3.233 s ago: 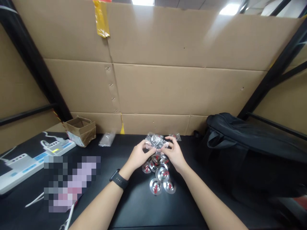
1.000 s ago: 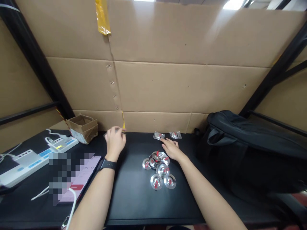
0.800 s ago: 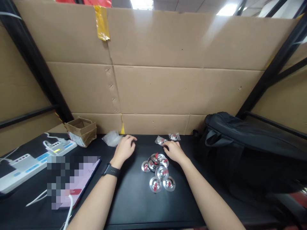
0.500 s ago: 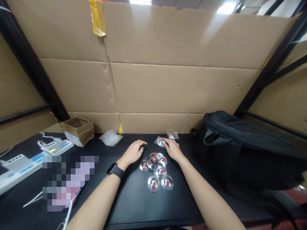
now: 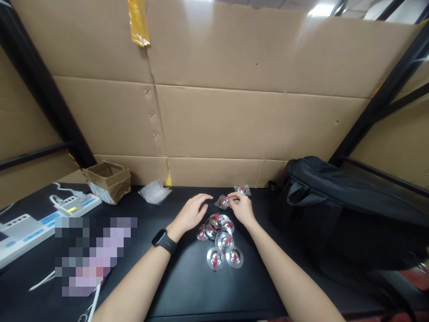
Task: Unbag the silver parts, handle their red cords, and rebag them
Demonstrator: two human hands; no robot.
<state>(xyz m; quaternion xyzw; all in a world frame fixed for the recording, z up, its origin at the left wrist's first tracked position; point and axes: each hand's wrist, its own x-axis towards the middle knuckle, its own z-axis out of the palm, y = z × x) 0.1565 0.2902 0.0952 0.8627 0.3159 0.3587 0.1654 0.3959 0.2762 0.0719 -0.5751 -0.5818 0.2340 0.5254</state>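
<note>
**A:** Where is the right hand [image 5: 240, 208]?

**B:** Just past the heap of metal discs [image 5: 219, 238], at the heap's one o'clock, taking twelve as straight away toward the cardboard wall [image 5: 234, 116]. Its thumb and forefinger are closed on the edge of a small packet [image 5: 222, 202], a clear bag with what looks like one disc inside.

**A:** Does the packet lie on the bench [image 5: 187, 286]?

**B:** It looks tipped up off the black top rather than flat. It is small, though, and I cannot tell whether a corner rests there. It sticks out at the right hand's ten o'clock.

**A:** And the left hand [image 5: 191, 213]?

**B:** Palm down, fingers loosely spread, holding nothing, low over the bench at the heap's ten o'clock. The packet sits at its two o'clock, just beyond the fingertips [image 5: 208, 197], with a narrow gap between them. The right hand has the packet. The left is near it but not touching.

**A:** Which way does the packet's long side run?

**B:** Hard to say, since it is crumpled and nearly square. What shows spreads roughly from nine to three.

**A:** What else is around?

**B:** A second packet [image 5: 241, 190] lies untouched at the right hand's twelve, close to the wall. A pile of clear plastic bags [image 5: 154, 192] sits at the left hand's ten o'clock, well apart, with a small cardboard box [image 5: 107, 177] farther out the same way. A black bag [image 5: 335, 205] fills the bench at three o'clock. There is a wristwatch [image 5: 164, 241] on the left wrist.
</note>
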